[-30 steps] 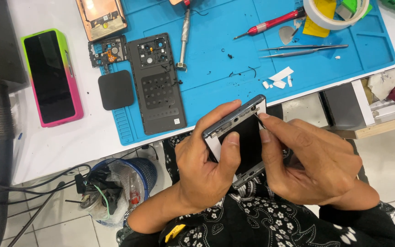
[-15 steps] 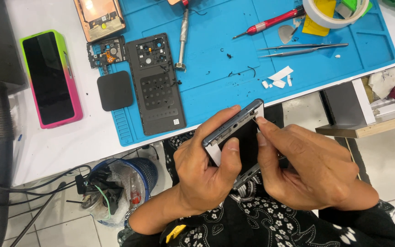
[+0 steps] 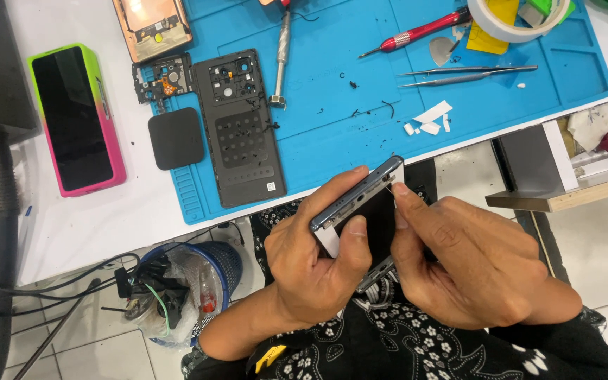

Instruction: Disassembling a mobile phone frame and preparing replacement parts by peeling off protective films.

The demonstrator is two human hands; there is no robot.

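Above a white workbench [image 3: 93,232] and its blue repair mat [image 3: 332,63], we hold a dismantled smartphone [image 3: 367,204] in the air just off the bench edge, over our lap. Our left hand [image 3: 318,260] wraps around it, fingers curled over the grey metal frame and the thumb pressed flat on the dark face. Our right hand [image 3: 473,260] has its fingers drawn together, the fingertips pinching at the upper right corner of the frame; what they nip there is too small for us to tell.

We judge the phone light, stiff and slick along its rim, and fragile on its glass side, so it is best gripped by the long edges, as here, with no load put on the face.

On the mat lie a black back cover [image 3: 241,127], a copper-toned inner plate [image 3: 153,28], a small circuit board [image 3: 162,81], a screwdriver [image 3: 281,56], a red-handled tool [image 3: 420,32], tweezers [image 3: 466,72], a roll of tape [image 3: 518,21] and scraps of white film [image 3: 431,119]. A pink-and-green cased phone [image 3: 75,119] rests on the bench. Below stand a lined waste bin [image 3: 191,281] and loose cables [image 3: 51,288] on a tiled floor [image 3: 592,246].
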